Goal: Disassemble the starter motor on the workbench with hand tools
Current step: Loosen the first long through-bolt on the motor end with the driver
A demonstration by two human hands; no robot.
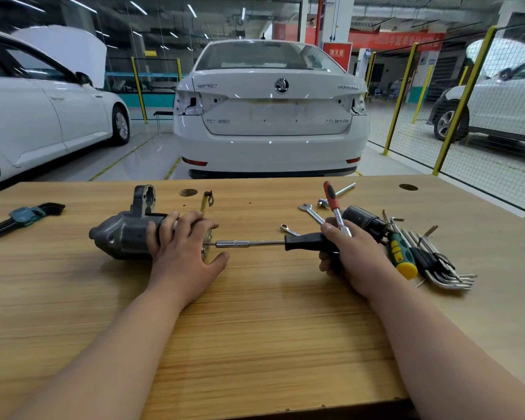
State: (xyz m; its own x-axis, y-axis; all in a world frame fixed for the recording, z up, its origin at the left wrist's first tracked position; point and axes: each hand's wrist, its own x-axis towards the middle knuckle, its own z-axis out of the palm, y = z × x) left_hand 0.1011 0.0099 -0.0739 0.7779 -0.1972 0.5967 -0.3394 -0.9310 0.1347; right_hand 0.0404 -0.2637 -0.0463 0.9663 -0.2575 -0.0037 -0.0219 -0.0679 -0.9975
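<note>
Workbench: the pale wooden workbench (255,328) fills the near half of our view. Its front edge is closest to us, and two bare forearms reach across it.
Car: a white saloon car (270,116) stands tail-on beyond the far edge of the bench.
Starter motor: the dark grey metal starter motor (122,234) lies on its side left of centre on the bench, with its nose to the left.
Left hand: the left hand (185,247) lies over the motor's right end. We see its fingers curled over the body and the thumb spread out on the near side.
Right hand: the right hand (349,253), right of centre, has its fingers wrapped round the driver's handle.
Driver: the black-handled socket driver (306,241) lies level with its steel shaft pointing left. The tip meets the motor's right end.
Cylinder: a black metal cylinder (364,221) lies just beyond the right hand.
Silver keys: a bunch of silver hex keys (443,268) is fanned out at the right.
Black keys: a black hex key set in a teal holder (25,215) lies at the far left.
Ratchet: a red-and-black-handled ratchet (332,204) lies beyond the right hand.
Screwdriver: a green-and-yellow screwdriver (402,256) lies beside the silver keys.
Spanner: a small silver open-ended spanner (311,212) lies left of the ratchet.
</note>
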